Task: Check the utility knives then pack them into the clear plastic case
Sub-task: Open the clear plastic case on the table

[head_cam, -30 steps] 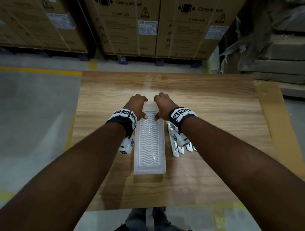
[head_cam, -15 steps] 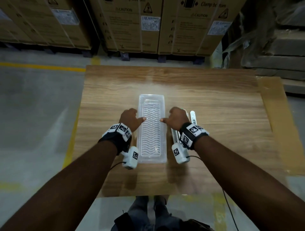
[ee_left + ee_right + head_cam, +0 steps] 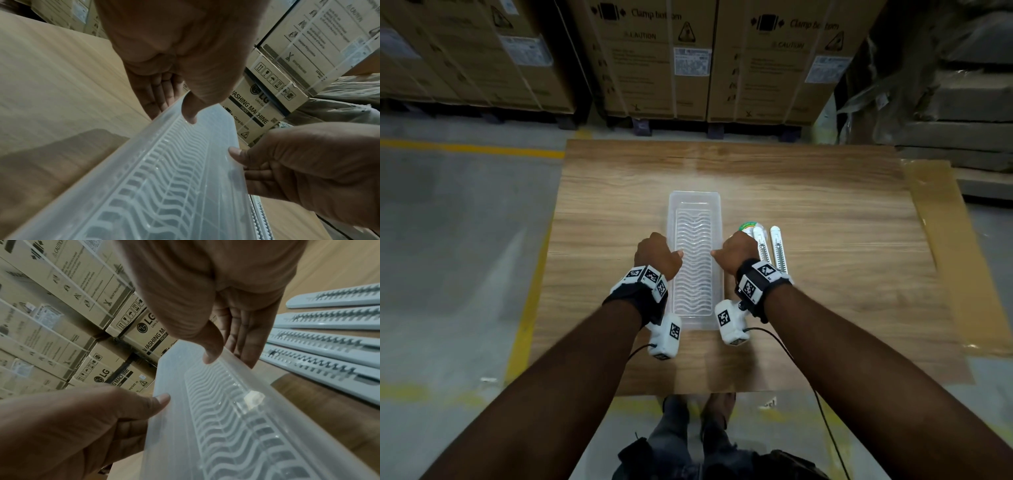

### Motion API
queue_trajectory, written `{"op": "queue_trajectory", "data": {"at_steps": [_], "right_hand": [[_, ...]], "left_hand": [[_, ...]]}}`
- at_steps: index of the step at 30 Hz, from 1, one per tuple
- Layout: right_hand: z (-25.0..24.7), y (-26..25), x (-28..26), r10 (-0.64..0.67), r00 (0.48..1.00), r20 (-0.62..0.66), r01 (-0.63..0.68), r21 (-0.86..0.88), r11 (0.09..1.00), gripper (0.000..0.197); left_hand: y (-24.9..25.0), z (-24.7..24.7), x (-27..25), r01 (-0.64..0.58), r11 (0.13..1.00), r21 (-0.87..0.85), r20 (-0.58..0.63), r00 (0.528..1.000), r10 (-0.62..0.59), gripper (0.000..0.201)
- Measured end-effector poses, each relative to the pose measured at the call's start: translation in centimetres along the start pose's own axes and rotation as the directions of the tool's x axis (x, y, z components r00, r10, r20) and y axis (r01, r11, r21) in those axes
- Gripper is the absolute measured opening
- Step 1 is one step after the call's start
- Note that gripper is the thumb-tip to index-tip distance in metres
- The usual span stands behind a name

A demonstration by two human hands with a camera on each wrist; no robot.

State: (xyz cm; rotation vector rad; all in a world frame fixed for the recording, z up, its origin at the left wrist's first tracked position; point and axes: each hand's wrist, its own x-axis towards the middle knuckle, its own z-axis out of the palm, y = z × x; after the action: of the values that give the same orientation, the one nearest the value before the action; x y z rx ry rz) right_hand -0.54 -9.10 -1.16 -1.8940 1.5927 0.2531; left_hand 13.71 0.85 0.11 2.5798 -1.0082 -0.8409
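The clear plastic case [image 3: 695,260] lies lengthwise at the middle of the wooden table [image 3: 825,212], its ribbed, wave-patterned top facing up. The left hand [image 3: 658,255] grips its left long edge and the right hand [image 3: 736,251] its right long edge — each thumb lies on top of the rim while the fingers curl down along the side wall.

From the head view only knuckles and thumbs show; the wrist views show the rest. The left wrist view has the left thumb tip on the rim with the fingers [image 3: 156,95] tucked under the edge, and the right hand across the case in the same hold. The right wrist view alone shows four white utility knives [image 3: 329,344] side by side on the table just right of the case, their notched slider tracks facing up; the head view shows only two of them clearly [image 3: 770,250], the others hidden by the right hand, with a small round green-rimmed sticker [image 3: 746,226] at their far end — its writing too small to read.

Behind the table stand stacked cardboard cartons [image 3: 688,58] printed "Clamp bottom" and "CAUTION"; the wrist views add "LG" and "WASHING MACHINE FRONT".
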Motion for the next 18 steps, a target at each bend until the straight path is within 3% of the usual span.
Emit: {"op": "queue_trajectory", "data": {"at_steps": [8, 11, 14, 18], "right_hand": [[0.0, 0.1, -0.4, -0.001, 1.000, -0.008, 0.001, 0.045, 0.999, 0.040], [-0.1, 0.4, -0.8, -0.002, 1.000, -0.009, 0.004, 0.155, 0.988, 0.032], [-0.2, 0.6, -1.5, -0.034, 0.999, -0.016, 0.037, 0.209, 0.977, 0.049], [0.2, 0.2, -1.6, -0.012, 0.999, -0.051, 0.024, 0.242, 0.970, 0.055]], "left_hand": [[-0.1, 0.0, -0.3, 0.071, 0.987, -0.143, -0.007, 0.997, -0.073, 0.052], [-0.1, 0.1, -0.6, 0.099, 0.978, -0.185, -0.011, 0.995, -0.103, 0.052], [-0.1, 0.0, -0.7, 0.116, 0.970, -0.211, 0.007, 0.993, -0.117, 0.051], [-0.2, -0.1, -0.2, 0.112, 0.975, -0.194, 0.021, 0.994, -0.110, 0.053]]}}
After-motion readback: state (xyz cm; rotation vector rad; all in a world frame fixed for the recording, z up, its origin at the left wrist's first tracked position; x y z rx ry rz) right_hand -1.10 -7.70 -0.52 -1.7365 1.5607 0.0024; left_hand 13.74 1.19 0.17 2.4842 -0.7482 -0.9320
